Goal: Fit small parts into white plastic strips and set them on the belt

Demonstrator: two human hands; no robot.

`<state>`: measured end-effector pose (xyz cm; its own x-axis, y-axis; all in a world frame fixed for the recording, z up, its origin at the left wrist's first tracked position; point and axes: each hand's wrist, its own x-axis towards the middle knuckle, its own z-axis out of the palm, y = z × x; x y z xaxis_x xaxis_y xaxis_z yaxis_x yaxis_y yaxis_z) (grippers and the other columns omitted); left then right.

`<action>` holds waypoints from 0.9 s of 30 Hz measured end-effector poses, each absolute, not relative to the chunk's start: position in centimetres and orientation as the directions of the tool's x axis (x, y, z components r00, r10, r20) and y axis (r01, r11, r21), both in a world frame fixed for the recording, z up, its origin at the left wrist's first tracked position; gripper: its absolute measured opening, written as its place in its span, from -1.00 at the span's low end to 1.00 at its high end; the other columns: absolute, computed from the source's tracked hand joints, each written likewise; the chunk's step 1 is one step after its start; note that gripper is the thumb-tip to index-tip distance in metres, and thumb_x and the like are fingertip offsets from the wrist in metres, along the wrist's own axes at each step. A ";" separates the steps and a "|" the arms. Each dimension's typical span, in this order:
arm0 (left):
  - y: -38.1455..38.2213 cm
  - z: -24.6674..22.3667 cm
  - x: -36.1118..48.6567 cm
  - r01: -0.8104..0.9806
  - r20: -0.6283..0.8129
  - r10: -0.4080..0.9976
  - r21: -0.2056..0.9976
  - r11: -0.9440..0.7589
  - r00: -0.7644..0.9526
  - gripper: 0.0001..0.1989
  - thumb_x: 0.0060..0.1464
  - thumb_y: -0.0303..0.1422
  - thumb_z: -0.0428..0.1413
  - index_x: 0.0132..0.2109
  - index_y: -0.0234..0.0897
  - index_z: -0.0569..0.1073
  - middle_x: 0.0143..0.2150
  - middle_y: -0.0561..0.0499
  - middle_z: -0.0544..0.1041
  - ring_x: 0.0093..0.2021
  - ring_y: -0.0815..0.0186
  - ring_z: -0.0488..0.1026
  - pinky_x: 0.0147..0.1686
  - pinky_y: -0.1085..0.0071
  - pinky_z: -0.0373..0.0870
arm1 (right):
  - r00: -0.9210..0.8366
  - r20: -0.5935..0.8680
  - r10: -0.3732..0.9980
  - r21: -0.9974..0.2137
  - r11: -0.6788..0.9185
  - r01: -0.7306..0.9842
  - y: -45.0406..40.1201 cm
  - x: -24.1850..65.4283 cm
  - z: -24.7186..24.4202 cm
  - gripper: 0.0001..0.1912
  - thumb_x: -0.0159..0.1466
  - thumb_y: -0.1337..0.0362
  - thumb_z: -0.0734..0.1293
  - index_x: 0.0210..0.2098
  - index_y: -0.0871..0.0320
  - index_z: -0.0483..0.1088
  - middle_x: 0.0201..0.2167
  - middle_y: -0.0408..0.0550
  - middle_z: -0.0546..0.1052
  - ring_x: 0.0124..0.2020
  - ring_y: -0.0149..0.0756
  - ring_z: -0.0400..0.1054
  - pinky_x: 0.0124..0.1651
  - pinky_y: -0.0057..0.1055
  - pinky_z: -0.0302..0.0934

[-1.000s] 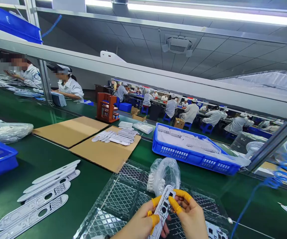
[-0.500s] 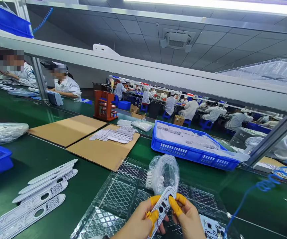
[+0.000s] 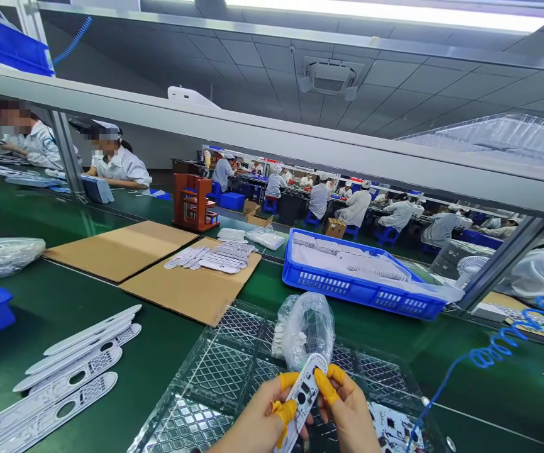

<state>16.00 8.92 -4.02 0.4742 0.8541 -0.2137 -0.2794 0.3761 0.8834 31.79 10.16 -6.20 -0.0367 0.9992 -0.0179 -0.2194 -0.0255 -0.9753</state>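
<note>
A long white circuit board [image 3: 305, 391] with a rounded end, dark parts and a round black spot is held at the lower middle. My left hand [image 3: 268, 410], with yellow finger cots on thumb and finger, is closed on its left edge. At the upper right edge my right hand [image 3: 344, 399], also in yellow finger cots, pinches the board near its rounded end. Beneath both hands lies a clear plastic tray [image 3: 227, 365] with a diamond-patterned floor. Just beyond the board, a clear plastic bag [image 3: 316, 327] of small white pieces rests on the tray. More white circuit boards [image 3: 394, 428] lie right of my right hand.
Several long white panels [image 3: 71, 377] overlap on the green bench at left. Cardboard sheets [image 3: 158, 286] carry more panels. A blue crate [image 3: 347, 286] stands behind the tray. A coiled blue hose [image 3: 488, 355] hangs at right. Co-workers [image 3: 116, 160] sit across the bench.
The camera view has shifted slightly, so the bench things appear a little further left. Both hands keep their hold on the circuit board, with little visible change in grip.
</note>
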 end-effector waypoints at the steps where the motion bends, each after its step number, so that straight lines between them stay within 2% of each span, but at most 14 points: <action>1: 9.0 -3.6 16.0 -0.335 -0.178 0.874 0.874 0.352 0.452 -0.50 -0.09 -0.25 0.18 0.02 -0.30 0.29 -0.21 -0.07 0.50 -0.27 0.32 0.46 -0.23 0.42 0.35 | -0.055 0.000 0.998 -0.979 -0.011 -0.202 10.0 31.3 -6.2 -0.67 0.04 0.08 0.40 -0.31 0.17 0.38 -0.55 -0.19 0.40 -0.60 -0.49 0.21 -0.61 -0.58 0.06; 3: 9.0 -2.8 15.9 -0.419 -0.134 0.904 0.852 0.314 0.407 -0.54 -0.07 -0.29 0.17 0.00 -0.27 0.30 -0.10 -0.09 0.48 -0.13 0.28 0.43 -0.08 0.38 0.31 | -0.148 0.033 0.988 -0.982 0.004 -0.188 9.5 30.1 -6.2 -0.59 -0.01 0.10 0.44 -0.21 0.14 0.36 -0.41 -0.14 0.46 -0.44 -0.40 0.32 -0.45 -0.52 0.19; 4: 9.0 -2.5 15.8 -0.438 -0.133 0.911 0.843 0.311 0.390 -0.54 -0.06 -0.29 0.16 0.01 -0.26 0.29 -0.07 -0.10 0.47 -0.10 0.26 0.42 -0.05 0.36 0.30 | -0.211 0.025 0.977 -0.986 -0.012 -0.169 9.3 29.6 -6.2 -0.56 -0.03 0.10 0.45 -0.20 0.14 0.36 -0.38 -0.12 0.47 -0.44 -0.38 0.33 -0.42 -0.50 0.21; 6: 9.1 -2.2 15.5 -0.437 -0.134 0.916 0.847 0.303 0.377 -0.49 -0.05 -0.25 0.14 0.07 -0.22 0.23 -0.02 -0.12 0.45 -0.08 0.21 0.41 -0.05 0.29 0.30 | -0.287 -0.042 0.957 -0.994 -0.070 -0.088 8.9 29.1 -6.1 -0.56 -0.02 0.02 0.42 -0.26 0.17 0.39 -0.50 -0.13 0.47 -0.59 -0.42 0.30 -0.54 -0.50 0.19; 7: 9.1 -2.3 15.4 -0.423 -0.109 0.925 0.865 0.268 0.364 -0.46 -0.05 -0.23 0.14 0.09 -0.20 0.20 0.01 -0.12 0.42 -0.05 0.19 0.39 -0.03 0.27 0.28 | -0.270 -0.067 0.960 -0.995 -0.085 -0.054 9.0 29.3 -6.1 -0.56 -0.01 -0.03 0.39 -0.29 0.19 0.39 -0.59 -0.15 0.45 -0.68 -0.44 0.26 -0.62 -0.51 0.14; 9: 9.4 -2.7 15.0 -0.358 -0.044 0.946 0.919 0.164 0.321 -0.46 -0.04 -0.19 0.12 0.10 -0.17 0.21 0.07 -0.11 0.37 0.04 0.19 0.31 0.07 0.27 0.18 | -0.102 -0.047 0.994 -0.997 -0.054 -0.063 9.7 30.8 -5.9 -0.52 0.01 -0.09 0.34 -0.30 0.21 0.37 -0.69 -0.17 0.41 -0.75 -0.43 0.21 -0.70 -0.51 0.09; 11: 9.7 -3.0 14.6 -0.261 -0.035 0.956 0.959 0.115 0.291 -0.51 -0.03 -0.18 0.10 0.07 -0.17 0.26 0.07 -0.09 0.36 0.08 0.21 0.25 0.12 0.28 0.10 | 0.141 -0.015 0.990 -0.990 0.005 -0.139 11.4 33.6 -5.8 -0.48 -0.05 -0.10 0.37 -0.29 0.19 0.33 -0.65 -0.15 0.46 -0.73 -0.40 0.24 -0.70 -0.49 0.11; 14: 9.8 -2.9 14.3 -0.202 -0.113 0.944 0.962 0.182 0.309 -0.56 -0.01 -0.20 0.08 0.03 -0.20 0.30 0.01 -0.09 0.39 0.03 0.22 0.27 0.09 0.29 0.12 | 0.410 -0.073 0.909 -0.984 0.001 -0.178 14.8 38.5 -6.0 -0.48 -0.18 -0.06 0.45 -0.40 0.17 0.30 -0.70 -0.21 0.42 -0.76 -0.45 0.19 -0.75 -0.53 0.02; 18: 9.6 -2.3 14.3 -0.186 -0.146 0.936 0.959 0.213 0.321 -0.55 -0.04 -0.26 0.10 0.02 -0.28 0.30 -0.04 -0.12 0.40 -0.02 0.23 0.30 0.04 0.32 0.17 | 0.470 -0.097 0.877 -0.977 0.006 -0.214 17.5 42.6 -7.1 -0.43 -0.25 0.03 0.48 -0.34 0.15 0.25 -0.59 -0.10 0.51 -0.60 -0.38 0.32 -0.57 -0.48 0.23; 22: 9.4 -2.2 14.4 -0.176 -0.172 0.938 0.957 0.232 0.302 -0.57 -0.06 -0.34 0.08 0.00 -0.35 0.30 -0.05 -0.16 0.39 -0.03 0.23 0.30 0.01 0.33 0.19 | 0.467 -0.110 0.877 -0.977 -0.009 -0.213 16.9 42.9 -8.9 -0.41 -0.23 0.08 0.46 -0.25 0.17 0.26 -0.51 -0.05 0.55 -0.53 -0.35 0.35 -0.51 -0.47 0.25; 27: 9.3 -0.9 13.4 -0.117 -0.156 0.958 0.975 0.188 0.242 -0.60 -0.05 -0.34 0.03 -0.01 -0.36 0.31 -0.07 -0.15 0.41 -0.09 0.24 0.34 -0.18 0.38 0.28 | 0.399 0.010 0.917 -1.000 0.011 0.000 15.3 40.4 -8.1 -0.57 -0.11 0.15 0.36 -0.24 0.18 0.37 -0.41 -0.08 0.56 -0.53 -0.35 0.31 -0.48 -0.43 0.25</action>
<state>13.45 9.27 -0.91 0.2421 0.9577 -0.1556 -0.1169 0.1880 0.9752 40.43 15.27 -8.11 0.3994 0.9167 0.0104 -0.0003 0.0115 -0.9999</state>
